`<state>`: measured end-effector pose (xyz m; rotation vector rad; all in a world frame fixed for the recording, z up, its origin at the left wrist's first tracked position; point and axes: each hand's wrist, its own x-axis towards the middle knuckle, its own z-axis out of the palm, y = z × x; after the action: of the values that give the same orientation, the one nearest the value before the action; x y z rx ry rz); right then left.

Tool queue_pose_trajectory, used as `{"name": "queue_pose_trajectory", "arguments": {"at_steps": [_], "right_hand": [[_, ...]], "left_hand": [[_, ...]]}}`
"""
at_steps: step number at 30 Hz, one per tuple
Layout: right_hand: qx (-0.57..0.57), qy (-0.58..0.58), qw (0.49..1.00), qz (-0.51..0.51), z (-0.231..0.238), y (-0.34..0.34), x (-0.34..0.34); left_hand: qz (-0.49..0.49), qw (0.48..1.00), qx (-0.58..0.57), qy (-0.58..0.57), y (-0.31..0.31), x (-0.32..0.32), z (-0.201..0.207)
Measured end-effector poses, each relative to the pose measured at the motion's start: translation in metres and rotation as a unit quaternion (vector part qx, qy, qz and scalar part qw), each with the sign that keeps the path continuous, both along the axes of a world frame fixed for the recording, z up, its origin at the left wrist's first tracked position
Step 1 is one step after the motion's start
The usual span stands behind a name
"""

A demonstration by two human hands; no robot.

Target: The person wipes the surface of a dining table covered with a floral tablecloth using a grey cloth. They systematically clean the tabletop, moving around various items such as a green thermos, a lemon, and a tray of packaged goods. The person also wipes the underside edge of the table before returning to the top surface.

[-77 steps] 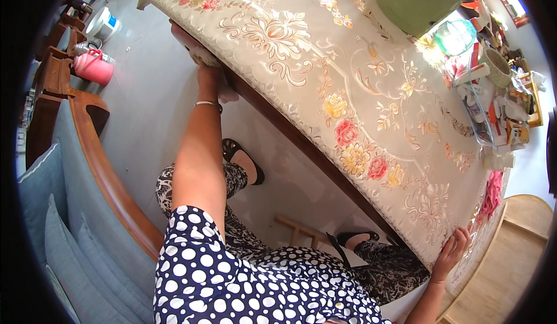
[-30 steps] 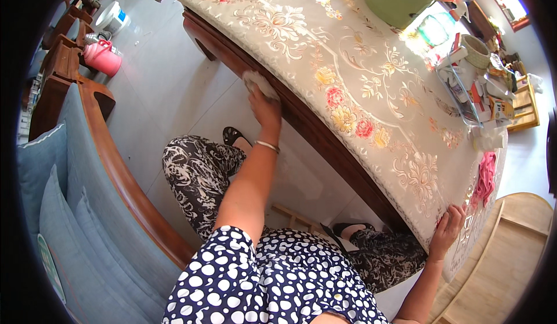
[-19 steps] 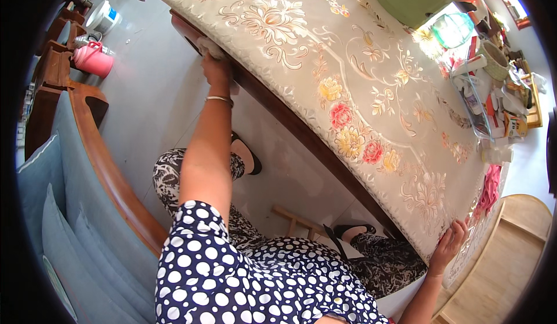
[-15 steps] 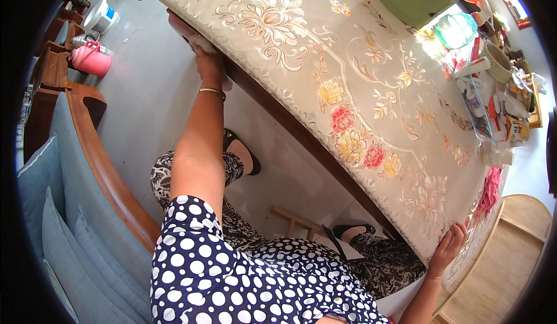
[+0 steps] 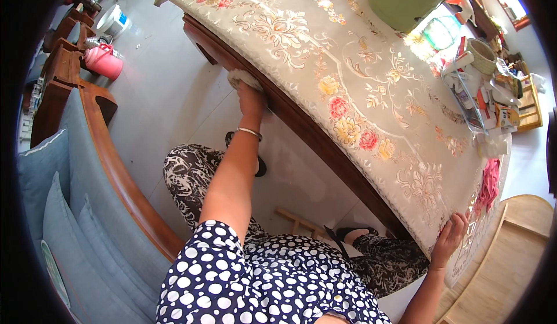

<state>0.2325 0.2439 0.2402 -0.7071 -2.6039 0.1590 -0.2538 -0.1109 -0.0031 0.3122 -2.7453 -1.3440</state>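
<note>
My left hand (image 5: 251,104) reaches out under the overhanging tablecloth and is closed on a pale, crumpled cloth (image 5: 245,79). That cloth is pressed against the dark wooden side (image 5: 313,135) of the table. A beige tablecloth (image 5: 400,112) with red and yellow flowers covers the tabletop. At the near right corner, my right hand (image 5: 450,238) rests on the covered edge with its fingers loosely bent and a little apart. A pink cloth (image 5: 489,184) lies near it along the table's right side.
A blue cushioned sofa (image 5: 93,167) with a wooden arm runs along my left. Beyond it stand a pink jug (image 5: 104,61) and a white bucket (image 5: 112,21). Farther up the table are a green container (image 5: 400,2) and a wire basket (image 5: 464,94). A wooden chair (image 5: 505,248) is at right.
My left hand and its cloth have slid along the table's wooden side, nearer to me and to the right. My right hand stays at the corner, almost unmoved.
</note>
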Motion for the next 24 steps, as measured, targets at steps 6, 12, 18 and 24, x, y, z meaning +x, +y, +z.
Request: {"name": "queue_pose_trajectory", "arguments": {"at_steps": [6, 12, 18, 24], "right_hand": [[-0.011, 0.011, 1.0, 0.0, 0.001, 0.0, 0.0], [0.011, 0.02, 1.0, 0.011, 0.001, -0.004, -0.004], [-0.012, 0.025, 1.0, 0.012, 0.004, -0.004, -0.003], [0.001, 0.029, 1.0, 0.009, 0.005, -0.005, -0.002]], "left_hand": [[-0.062, 0.998, 0.02, 0.01, 0.031, 0.067, -0.027], [-0.141, 0.988, -0.019, 0.061, 0.079, 0.165, -0.049], [-0.236, 0.97, 0.053, -0.024, 0.127, 0.266, -0.045], [-0.202, 0.961, 0.177, -0.066, 0.141, 0.302, -0.003]]}}
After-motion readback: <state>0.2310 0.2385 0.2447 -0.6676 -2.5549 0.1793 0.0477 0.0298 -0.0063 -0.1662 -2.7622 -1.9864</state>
